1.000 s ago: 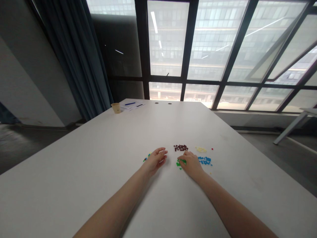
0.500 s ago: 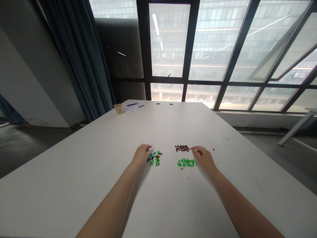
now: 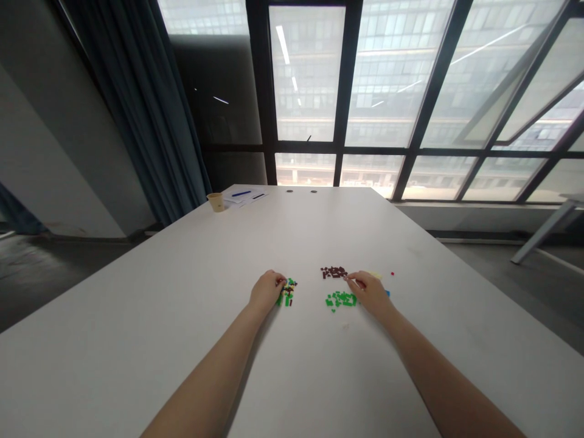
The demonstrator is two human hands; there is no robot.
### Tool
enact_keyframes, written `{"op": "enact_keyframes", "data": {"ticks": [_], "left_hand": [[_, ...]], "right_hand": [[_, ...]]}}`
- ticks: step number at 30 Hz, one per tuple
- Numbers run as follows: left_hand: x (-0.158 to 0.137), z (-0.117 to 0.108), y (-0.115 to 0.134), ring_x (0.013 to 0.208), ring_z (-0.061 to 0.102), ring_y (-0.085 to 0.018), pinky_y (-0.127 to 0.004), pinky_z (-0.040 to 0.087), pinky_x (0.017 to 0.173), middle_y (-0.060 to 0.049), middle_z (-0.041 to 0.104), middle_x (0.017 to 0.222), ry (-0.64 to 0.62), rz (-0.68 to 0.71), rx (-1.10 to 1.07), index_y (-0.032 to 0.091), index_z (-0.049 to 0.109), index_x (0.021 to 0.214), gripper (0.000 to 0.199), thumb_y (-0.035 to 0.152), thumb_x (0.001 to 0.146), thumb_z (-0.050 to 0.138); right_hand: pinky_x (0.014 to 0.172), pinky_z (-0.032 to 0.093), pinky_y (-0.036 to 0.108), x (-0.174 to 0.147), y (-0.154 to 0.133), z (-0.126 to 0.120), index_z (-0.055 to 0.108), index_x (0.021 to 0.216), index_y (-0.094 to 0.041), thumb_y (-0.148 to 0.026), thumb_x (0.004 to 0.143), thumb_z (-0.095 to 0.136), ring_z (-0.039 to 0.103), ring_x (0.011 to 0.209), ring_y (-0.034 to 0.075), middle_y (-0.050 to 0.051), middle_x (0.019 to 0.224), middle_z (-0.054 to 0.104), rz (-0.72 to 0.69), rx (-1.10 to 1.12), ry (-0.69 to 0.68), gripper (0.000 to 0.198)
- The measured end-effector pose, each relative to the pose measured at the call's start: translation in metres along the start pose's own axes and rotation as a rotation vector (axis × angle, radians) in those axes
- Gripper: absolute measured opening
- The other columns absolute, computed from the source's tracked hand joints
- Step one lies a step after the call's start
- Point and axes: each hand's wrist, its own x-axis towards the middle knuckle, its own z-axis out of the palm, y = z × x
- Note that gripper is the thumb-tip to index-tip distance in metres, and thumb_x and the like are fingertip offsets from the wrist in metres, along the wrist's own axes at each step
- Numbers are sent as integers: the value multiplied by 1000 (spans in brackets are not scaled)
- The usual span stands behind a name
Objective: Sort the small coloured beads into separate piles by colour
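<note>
At the left edge of a mixed pile of small toy bricks (image 3: 289,291), my left hand (image 3: 267,289) has its fingertips pinched together and covers part of the pile. Whatever lies between those fingers is hidden. My right hand (image 3: 370,292) is closed in a pinch at the right end of the brown bricks (image 3: 333,272); anything in it is too small to make out. Green bricks (image 3: 341,298) lie just left of and below that hand. Partly behind it show some yellow bricks (image 3: 375,275) and a blue brick (image 3: 387,293).
A tiny red brick (image 3: 392,274) lies right of my right hand on the white table (image 3: 310,365). Far left on the table stand a paper cup (image 3: 216,202) and papers (image 3: 232,200) with a blue pen (image 3: 241,193). Windows and a dark curtain (image 3: 150,109) border the table's far side.
My left hand has moved right and down onto the mixed pile, its fingers now pinched. My right hand has shifted slightly, and yellow and blue bricks show around it.
</note>
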Motion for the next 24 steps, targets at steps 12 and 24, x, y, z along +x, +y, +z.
{"op": "enact_keyframes", "data": {"ticks": [12, 24], "left_hand": [[-7, -3, 14, 79, 53, -17, -25, 36, 69, -7, 59, 84, -57, 93, 189, 18, 62, 80, 16, 25, 74, 49], [-2, 2, 12, 69, 51, -17, -28, 36, 67, -6, 59, 71, 84, 111, -52, 18, 59, 66, 8, 20, 70, 53]], "right_hand": [[57, 36, 25, -1, -2, -2, 65, 75, -17, -30, 76, 43, 47, 56, 13, 1, 57, 52, -10, -1, -32, 25], [57, 36, 25, 1, -4, -11, 65, 76, -17, -31, 76, 43, 46, 55, 13, 1, 58, 53, 11, 3, -8, 26]]}}
